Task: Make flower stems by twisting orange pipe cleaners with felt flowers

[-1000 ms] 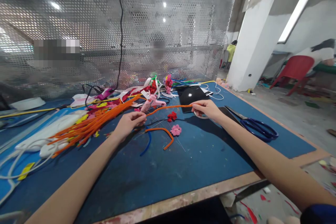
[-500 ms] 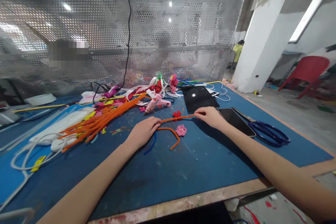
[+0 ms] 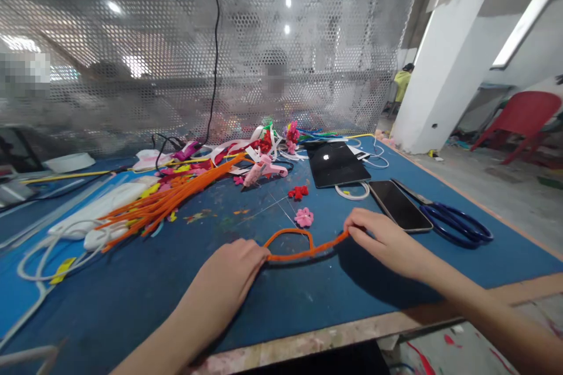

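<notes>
An orange pipe cleaner (image 3: 325, 246) runs between my two hands just over the blue mat, and a curved orange length arches up behind it. My left hand (image 3: 240, 263) pinches its left end, fingers closed. At the right end, my right hand (image 3: 373, 234) holds it between thumb and fingertips. Beyond the orange loop lie a pink pipe-cleaner flower (image 3: 304, 217) and a small red one (image 3: 298, 192). Whether the arch and the straight stretch are one piece, I cannot tell.
Left of centre lies a bundle of orange pipe cleaners (image 3: 176, 199) beside a white power strip (image 3: 101, 205). A pink glue gun (image 3: 264, 169) sits behind. To the right are a black tablet (image 3: 336, 164), a phone (image 3: 400, 205) and blue-handled scissors (image 3: 457, 222). A perforated metal screen (image 3: 176, 58) closes the back.
Both hands have come nearer the table's front edge with the orange pipe cleaner. The loose curved end now arches behind the straight stretch instead of hanging in front.
</notes>
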The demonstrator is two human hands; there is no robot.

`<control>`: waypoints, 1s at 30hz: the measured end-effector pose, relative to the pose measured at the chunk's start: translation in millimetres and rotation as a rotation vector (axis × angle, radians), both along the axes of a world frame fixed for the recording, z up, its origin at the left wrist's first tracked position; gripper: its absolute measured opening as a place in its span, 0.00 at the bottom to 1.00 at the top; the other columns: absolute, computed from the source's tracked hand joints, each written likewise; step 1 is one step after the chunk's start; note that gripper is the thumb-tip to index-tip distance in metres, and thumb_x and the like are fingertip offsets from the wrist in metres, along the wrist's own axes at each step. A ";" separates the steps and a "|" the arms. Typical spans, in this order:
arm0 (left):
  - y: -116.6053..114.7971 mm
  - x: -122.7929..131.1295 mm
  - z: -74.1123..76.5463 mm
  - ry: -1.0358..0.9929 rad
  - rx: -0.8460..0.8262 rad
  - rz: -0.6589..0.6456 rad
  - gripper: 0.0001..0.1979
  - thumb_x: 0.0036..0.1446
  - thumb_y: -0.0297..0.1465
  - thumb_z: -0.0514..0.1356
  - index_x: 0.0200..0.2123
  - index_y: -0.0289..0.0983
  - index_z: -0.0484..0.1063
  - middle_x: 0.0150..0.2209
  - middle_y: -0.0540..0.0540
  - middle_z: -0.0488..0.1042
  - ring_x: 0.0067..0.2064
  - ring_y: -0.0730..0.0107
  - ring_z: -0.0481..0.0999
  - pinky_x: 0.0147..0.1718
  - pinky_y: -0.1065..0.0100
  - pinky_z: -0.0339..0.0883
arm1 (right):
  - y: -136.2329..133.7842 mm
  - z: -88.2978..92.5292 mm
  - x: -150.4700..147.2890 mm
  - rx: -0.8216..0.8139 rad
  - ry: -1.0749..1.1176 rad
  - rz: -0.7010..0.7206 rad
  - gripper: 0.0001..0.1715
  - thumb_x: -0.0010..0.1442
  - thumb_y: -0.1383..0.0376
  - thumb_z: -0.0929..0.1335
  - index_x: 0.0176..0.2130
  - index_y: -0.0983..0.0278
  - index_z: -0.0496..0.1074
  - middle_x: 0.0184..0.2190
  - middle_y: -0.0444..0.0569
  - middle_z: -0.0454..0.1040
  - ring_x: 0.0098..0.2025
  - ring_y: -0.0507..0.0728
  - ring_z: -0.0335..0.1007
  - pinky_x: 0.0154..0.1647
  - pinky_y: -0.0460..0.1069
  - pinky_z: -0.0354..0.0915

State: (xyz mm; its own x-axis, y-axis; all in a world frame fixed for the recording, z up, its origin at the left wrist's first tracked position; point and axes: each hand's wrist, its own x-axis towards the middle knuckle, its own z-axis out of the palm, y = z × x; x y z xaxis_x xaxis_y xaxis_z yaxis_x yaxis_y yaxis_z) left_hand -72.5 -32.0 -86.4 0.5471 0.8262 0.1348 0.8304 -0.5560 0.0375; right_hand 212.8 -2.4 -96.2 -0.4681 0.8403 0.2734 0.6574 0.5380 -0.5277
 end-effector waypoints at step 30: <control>-25.6 -18.9 -1.6 -0.073 0.338 0.083 0.19 0.54 0.27 0.47 0.46 0.43 0.69 0.50 0.43 0.69 0.51 0.57 0.69 0.48 0.55 0.66 | -51.2 -40.1 -11.8 0.454 -0.317 0.052 0.15 0.60 0.75 0.57 0.35 0.68 0.70 0.39 0.55 0.72 0.40 0.58 0.68 0.42 0.53 0.69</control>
